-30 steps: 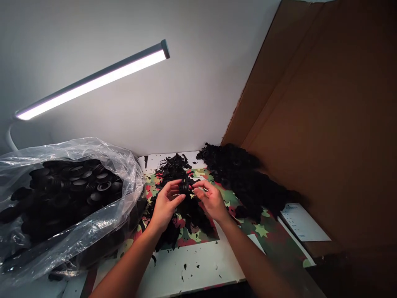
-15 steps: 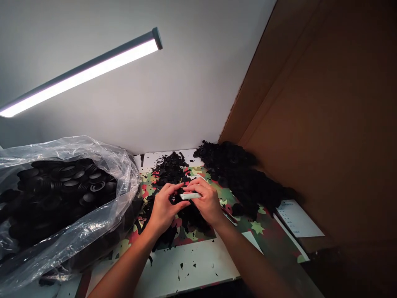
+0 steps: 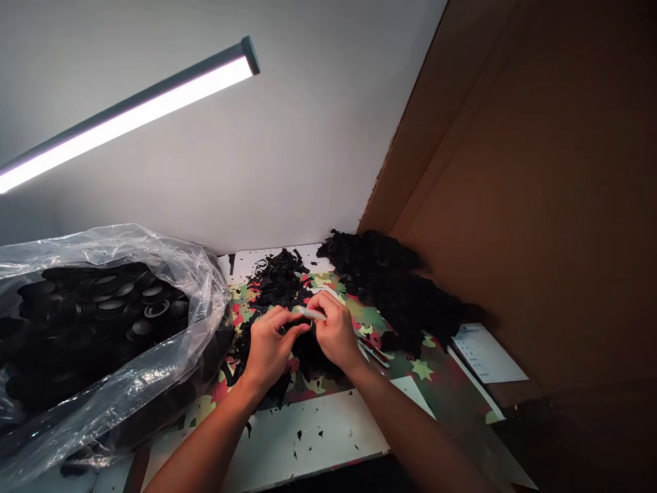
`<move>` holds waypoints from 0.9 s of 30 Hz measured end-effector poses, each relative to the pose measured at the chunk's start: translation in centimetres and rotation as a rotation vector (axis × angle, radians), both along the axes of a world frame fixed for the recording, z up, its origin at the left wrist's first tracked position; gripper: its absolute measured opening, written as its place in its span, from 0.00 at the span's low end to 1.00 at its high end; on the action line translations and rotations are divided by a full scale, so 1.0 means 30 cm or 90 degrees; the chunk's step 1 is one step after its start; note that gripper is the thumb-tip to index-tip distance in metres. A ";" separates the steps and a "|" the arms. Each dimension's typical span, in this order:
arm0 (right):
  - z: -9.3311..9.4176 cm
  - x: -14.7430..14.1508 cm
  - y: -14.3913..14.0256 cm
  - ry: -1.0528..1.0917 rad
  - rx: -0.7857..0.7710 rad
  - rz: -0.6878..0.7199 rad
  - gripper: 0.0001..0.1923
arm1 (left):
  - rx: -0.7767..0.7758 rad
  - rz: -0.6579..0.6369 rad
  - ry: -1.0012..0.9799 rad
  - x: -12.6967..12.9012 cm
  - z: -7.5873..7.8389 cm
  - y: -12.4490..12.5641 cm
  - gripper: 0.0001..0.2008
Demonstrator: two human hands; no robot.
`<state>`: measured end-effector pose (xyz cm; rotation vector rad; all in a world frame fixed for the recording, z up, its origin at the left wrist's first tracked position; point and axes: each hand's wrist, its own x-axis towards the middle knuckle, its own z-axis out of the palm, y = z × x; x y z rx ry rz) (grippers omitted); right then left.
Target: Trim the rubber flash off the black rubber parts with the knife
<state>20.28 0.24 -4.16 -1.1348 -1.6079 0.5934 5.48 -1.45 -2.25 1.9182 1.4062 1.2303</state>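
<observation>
The left hand [image 3: 267, 349] pinches a small black part [image 3: 298, 327] over the table [image 3: 318, 438]; the right hand [image 3: 336, 332] grips a pale blade [image 3: 311, 313] against it. A slip could nick the left fingertips.

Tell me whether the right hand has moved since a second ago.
Yes. The right hand closed leftward onto the left hand, judged against the black scrap pile.
</observation>
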 end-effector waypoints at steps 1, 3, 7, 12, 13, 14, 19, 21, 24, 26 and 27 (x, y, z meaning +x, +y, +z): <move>-0.010 -0.001 0.015 0.012 -0.041 -0.013 0.09 | 0.005 0.004 -0.006 0.003 -0.002 -0.001 0.04; -0.032 0.012 0.053 0.045 -0.131 -0.047 0.09 | 0.011 0.003 -0.032 0.008 -0.005 -0.007 0.05; -0.064 0.089 0.126 0.085 -0.211 -0.096 0.11 | -0.041 -0.004 -0.107 -0.003 -0.002 -0.016 0.06; -0.045 0.129 0.112 0.073 -0.212 0.015 0.05 | -0.135 0.008 -0.130 -0.033 -0.008 0.011 0.07; -0.034 0.121 0.098 0.073 -0.194 0.034 0.06 | -0.142 0.004 -0.129 -0.036 -0.011 0.015 0.07; -0.021 0.111 0.082 0.073 -0.173 0.053 0.06 | -0.143 0.001 -0.127 -0.037 -0.015 0.018 0.07; 0.038 0.039 0.009 0.031 -0.078 0.161 0.04 | -0.122 0.001 -0.090 -0.029 -0.019 0.013 0.05; 0.045 0.016 -0.003 -0.005 -0.045 0.151 0.07 | -0.123 -0.004 -0.075 -0.024 -0.015 0.010 0.04; 0.031 0.015 0.015 -0.010 -0.032 0.069 0.11 | -0.124 -0.015 -0.070 -0.018 -0.008 0.007 0.03; 0.014 0.042 0.047 0.034 -0.063 -0.026 0.12 | -0.132 -0.019 -0.095 -0.017 -0.005 0.006 0.03; 0.004 0.060 0.065 0.050 -0.087 -0.071 0.12 | -0.141 -0.020 -0.118 -0.017 -0.004 0.005 0.04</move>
